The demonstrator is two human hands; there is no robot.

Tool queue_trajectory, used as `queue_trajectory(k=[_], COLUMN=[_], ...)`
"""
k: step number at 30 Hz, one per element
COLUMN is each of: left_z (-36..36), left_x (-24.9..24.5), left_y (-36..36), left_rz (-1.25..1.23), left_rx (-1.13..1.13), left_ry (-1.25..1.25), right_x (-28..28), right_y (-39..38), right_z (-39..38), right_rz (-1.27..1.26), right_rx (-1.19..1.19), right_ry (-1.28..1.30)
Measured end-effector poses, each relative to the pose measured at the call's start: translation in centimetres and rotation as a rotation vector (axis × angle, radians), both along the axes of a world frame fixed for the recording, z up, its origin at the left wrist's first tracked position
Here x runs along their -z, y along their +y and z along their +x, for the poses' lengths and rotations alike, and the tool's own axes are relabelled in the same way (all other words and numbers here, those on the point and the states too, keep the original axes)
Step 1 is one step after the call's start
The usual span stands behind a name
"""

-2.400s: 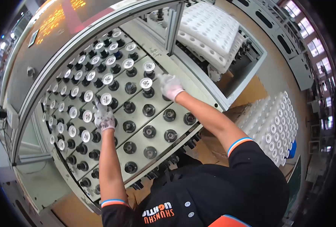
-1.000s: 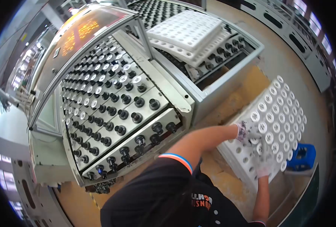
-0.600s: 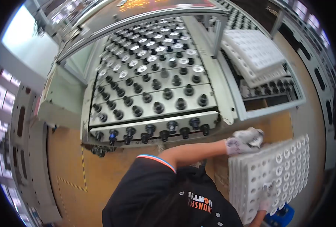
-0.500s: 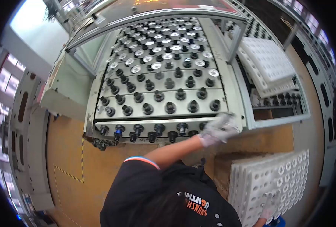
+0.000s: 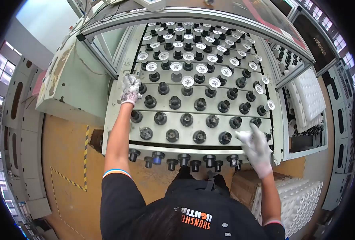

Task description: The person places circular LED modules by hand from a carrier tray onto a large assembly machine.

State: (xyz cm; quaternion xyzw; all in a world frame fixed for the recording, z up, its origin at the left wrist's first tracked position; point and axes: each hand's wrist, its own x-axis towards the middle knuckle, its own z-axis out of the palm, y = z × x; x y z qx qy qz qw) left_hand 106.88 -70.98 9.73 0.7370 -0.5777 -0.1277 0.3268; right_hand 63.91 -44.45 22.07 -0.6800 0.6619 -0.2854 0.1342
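My left hand [image 5: 131,89], in a stained white glove, is at the left edge of the machine bed [image 5: 116,105], beside the black holders in the left column. Its fingers are curled in, and what they hold, if anything, cannot be made out. Over the front right of the bed, my right hand [image 5: 258,151] is gloved and slightly blurred, thumb and fingers apart. A black holder [image 5: 225,137] stands just left of it. White-rimmed reflector cups [image 5: 188,82] sit on the holders farther back; the front rows of holders [image 5: 172,135] are bare.
A metal frame [image 5: 193,16] crosses above the bed. White foam trays [image 5: 305,96] are stacked on the right-hand side table. Another tray stack [image 5: 305,202] stands low at my right, by a cardboard box [image 5: 243,186]. A chipped green cabinet [image 5: 71,88] borders the left.
My left hand has gone from the bed's front right corner to its left edge. My right hand has come up from the low tray stack to the bed. The view has shifted.
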Motion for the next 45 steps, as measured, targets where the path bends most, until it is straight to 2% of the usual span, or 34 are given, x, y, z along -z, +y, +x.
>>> queue_trajectory(k=[2, 4, 6, 8, 12, 14, 17, 18, 22, 23, 26, 27, 30, 31, 34, 35, 36, 38, 39, 40, 41, 42, 44, 45], left_z=[-0.4, -0.3, -1.7, -2.1, -2.0, -3.1, -3.2, -3.2, -3.1, -3.2, -3.1, -3.1, -2.4, -2.7, -5.6, -5.8, -6.8, -7.6, -7.7, -8.3, -8.7, -9.4, -10.0, -10.2], left_x=[-0.4, -0.3, -1.9, -1.5, 0.1, 0.2, 0.9, 0.9, 2.4, 2.2, 1.0, -1.0, -1.3, -1.4, -3.2, -0.5, -1.0, 0.3, 0.8, 0.5, 0.2, 0.3, 0.3, 1.4], left_y=[-0.8, 0.3, 2.6, 4.0, 3.8, 3.9, 4.0, 4.2, 4.0, 3.9, 4.2, 4.8, 7.5, 8.0, 9.8, 9.6, 9.3, 8.9, 9.0, 8.5, 8.3, 8.3, 8.1, 7.7], left_rz=[0.059, 0.102, 0.162, 0.108, 0.278, 0.319, 0.321, 0.347, 0.235, 0.304, 0.281, 0.314, -0.028, -0.199, 0.049, -0.057, -0.230, -0.154, -0.128, -0.107, 0.056, 0.048, 0.028, 0.061], left_rx=[-0.017, 0.271, 0.315, 0.360, 0.327, 0.333, 0.319, 0.308, 0.300, 0.286, 0.315, 0.298, 0.254, 0.262, 0.231, 0.302, 0.352, 0.400, 0.414, 0.413, 0.420, 0.450, 0.456, 0.425], left_ry=[0.001, -0.217, -0.035, -0.176, -0.294, -0.362, -0.314, -0.285, -0.195, -0.165, -0.151, -0.021, -0.083, 0.151, 0.357, 0.097, -0.044, -0.172, -0.224, -0.274, -0.217, -0.257, -0.365, -0.445], right_x=[-1.6, -0.3, 2.8, 1.7, 6.1, 6.9, 9.6, 10.1, 11.5, 11.7, 10.3, 10.2, 9.2, 8.7, 10.1, 11.1, 10.9, 13.7, 14.6, 14.5, 14.5, 13.5, 14.7, 13.5], right_y=[-5.7, -10.7, -15.8, -19.4, -26.3, -28.9, -31.3, -31.5, -31.2, -31.0, -30.4, -30.1, -27.2, -26.1, -25.5, -25.1, -25.2, -25.3, -25.3, -25.5, -25.0, -24.9, -24.5, -24.8], right_z=[4.9, 8.1, 11.0, 15.0, 20.7, 22.4, 24.1, 24.4, 23.8, 23.7, 23.5, 23.0, 21.4, 21.3, 21.0, 21.3, 21.7, 22.1, 22.2, 22.2, 21.9, 22.0, 21.8, 21.6], right_rz=[0.028, -0.030, -0.130, -0.043, 0.109, 0.220, 0.369, 0.413, 0.539, 0.550, 0.549, 0.467, 0.201, 0.122, 0.144, -0.008, 0.009, -0.003, 0.008, 0.009, -0.012, 0.089, 0.054, 0.154], right_rx=[-0.147, -0.232, -0.315, -0.340, -0.319, -0.392, -0.450, -0.462, -0.397, -0.407, -0.406, -0.432, -0.336, -0.324, -0.550, -0.508, -0.513, -0.487, -0.464, -0.453, -0.435, -0.445, -0.290, -0.440], right_ry=[0.008, 0.072, 0.112, -0.013, 0.179, 0.289, 0.405, 0.433, 0.145, 0.139, 0.119, 0.174, 0.125, 0.109, 0.561, 0.582, 0.558, 0.622, 0.569, 0.523, 0.506, 0.552, 0.330, 0.304])
